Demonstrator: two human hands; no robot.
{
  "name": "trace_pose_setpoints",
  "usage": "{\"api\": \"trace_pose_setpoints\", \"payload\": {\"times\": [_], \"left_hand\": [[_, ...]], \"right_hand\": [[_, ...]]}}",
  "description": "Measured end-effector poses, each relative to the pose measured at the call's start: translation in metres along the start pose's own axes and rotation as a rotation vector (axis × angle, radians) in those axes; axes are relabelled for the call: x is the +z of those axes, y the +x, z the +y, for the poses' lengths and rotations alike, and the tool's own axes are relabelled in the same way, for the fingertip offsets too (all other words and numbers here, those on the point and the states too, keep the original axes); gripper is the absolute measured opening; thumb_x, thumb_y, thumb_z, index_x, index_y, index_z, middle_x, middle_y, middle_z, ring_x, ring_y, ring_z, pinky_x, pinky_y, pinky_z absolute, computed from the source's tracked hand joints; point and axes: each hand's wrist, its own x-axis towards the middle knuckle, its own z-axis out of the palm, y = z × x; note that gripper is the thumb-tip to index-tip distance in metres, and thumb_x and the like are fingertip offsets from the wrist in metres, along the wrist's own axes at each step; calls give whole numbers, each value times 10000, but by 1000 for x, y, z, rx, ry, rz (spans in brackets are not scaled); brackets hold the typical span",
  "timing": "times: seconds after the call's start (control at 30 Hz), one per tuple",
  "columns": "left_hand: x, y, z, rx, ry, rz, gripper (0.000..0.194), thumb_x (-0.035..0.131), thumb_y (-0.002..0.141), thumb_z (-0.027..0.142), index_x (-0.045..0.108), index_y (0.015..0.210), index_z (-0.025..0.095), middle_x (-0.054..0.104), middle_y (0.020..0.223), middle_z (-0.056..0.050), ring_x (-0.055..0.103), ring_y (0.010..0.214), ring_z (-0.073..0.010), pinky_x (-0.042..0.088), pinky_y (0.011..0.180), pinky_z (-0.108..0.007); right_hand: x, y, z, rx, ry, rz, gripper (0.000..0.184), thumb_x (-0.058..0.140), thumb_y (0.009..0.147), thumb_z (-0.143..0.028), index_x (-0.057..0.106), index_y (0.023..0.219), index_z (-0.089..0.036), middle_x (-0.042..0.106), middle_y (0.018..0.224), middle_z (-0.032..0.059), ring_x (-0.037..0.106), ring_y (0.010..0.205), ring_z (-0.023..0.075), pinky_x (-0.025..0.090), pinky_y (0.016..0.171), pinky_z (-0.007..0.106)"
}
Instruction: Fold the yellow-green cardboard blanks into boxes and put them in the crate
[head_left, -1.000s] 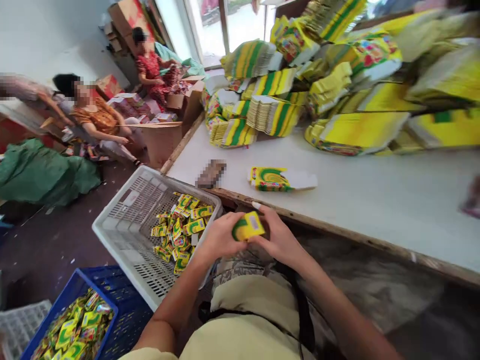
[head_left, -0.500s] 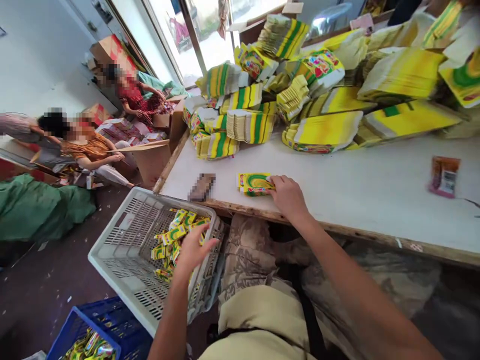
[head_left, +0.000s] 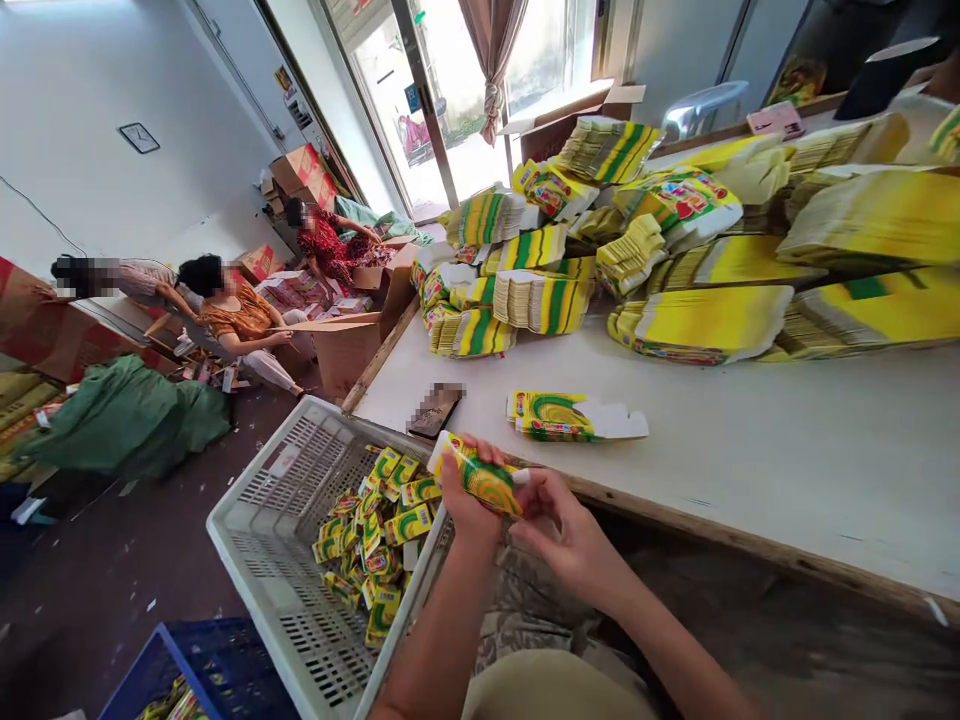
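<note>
A small yellow and green carton (head_left: 480, 476) lies in my left hand (head_left: 474, 505), which is closed round it above the table's front edge. My right hand (head_left: 568, 535) is at the carton's right end, its fingers and thumb curled close to that end. Something white shows at my right index fingertip. Behind my hands, a flat unfolded carton (head_left: 551, 416) with white flaps rests on the table (head_left: 720, 430). To the left, a light grey plastic crate (head_left: 247, 530) contains many small yellow and green cartons (head_left: 385, 612).
Stacked flat cartons (head_left: 544, 300) cover the table's far side. A phone-like dark object (head_left: 436, 410) lies near the table's left corner. On the floor are a blue crate (head_left: 217, 665) and a green sack (head_left: 127, 420). Several people sit among cardboard boxes (head_left: 345, 350) at left.
My left hand has come from above the grey crate to the table edge and now holds a carton. My right hand has left the flat carton and joined it. The view has shifted.
</note>
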Motion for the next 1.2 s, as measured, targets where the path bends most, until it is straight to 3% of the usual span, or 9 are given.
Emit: {"api": "trace_pose_setpoints", "payload": {"times": [0.1,0.2,0.37,0.47,0.53,0.73,0.87,1.0,1.2], "left_hand": [[-2,-4,-4,-41,50,53,520,283,878,719,445,874,225,408,699,19,471,599,-118,501,670,-287],[-7,-15,-13,-74,32,38,589,436,794,788,479,918,214,493,769,3,519,661,-118,504,681,-270],[-14,-26,-19,-46,72,-134,601,729,674,655,635,1041,188,688,968,-58,638,901,-209,523,870,-369],[-22,-21,-8,-83,125,-208,392,757,716,526,719,891,177,739,892,-55,671,854,-227,528,869,-403],[-32,-15,9,-98,145,-378,467,737,719,582,737,948,175,753,950,-85,688,905,-263,527,885,-428],[-47,-12,55,34,557,-774,1026,792,574,678,469,1416,189,503,1455,-158,458,1343,-366,334,1143,-486],[-31,-29,44,-49,872,-825,889,842,605,452,467,1366,187,616,1307,-124,607,1150,-322,484,993,-444],[-22,-42,30,-18,916,-702,674,779,661,338,510,1260,188,682,1107,-66,661,967,-254,538,852,-357],[-20,-49,17,202,833,-851,884,741,658,276,310,1429,228,553,1367,-101,587,1194,-283,492,993,-393]], "right_hand": [[6,-7,0,35,-30,-26,351,667,774,-261,557,1104,-212,664,920,31,634,821,190,539,755,306],[0,-7,8,76,-112,60,266,654,781,-254,596,1037,-208,667,825,11,616,719,181,529,682,296],[-29,-9,22,30,-124,235,173,614,856,-385,641,904,-221,697,803,22,644,707,196,538,657,297],[-47,-15,20,-22,-190,283,216,612,873,-429,647,781,-236,667,700,5,621,625,186,522,581,290],[-59,-19,16,-122,-295,331,208,620,874,-418,661,758,-251,670,702,9,624,636,194,524,596,307],[-66,-31,3,-471,-751,248,227,518,937,-200,706,869,-308,735,828,-11,663,867,194,424,1038,438],[-49,-37,-1,-550,-729,188,190,546,917,-153,678,939,-288,730,990,-5,620,1127,212,243,1193,497],[-42,-38,10,-244,-449,462,510,658,864,-333,503,1344,-253,528,1419,122,487,1327,300,378,1124,520],[-28,-39,29,355,342,161,522,586,881,-522,527,1345,-290,594,1395,82,556,1292,283,489,1052,465]]}}
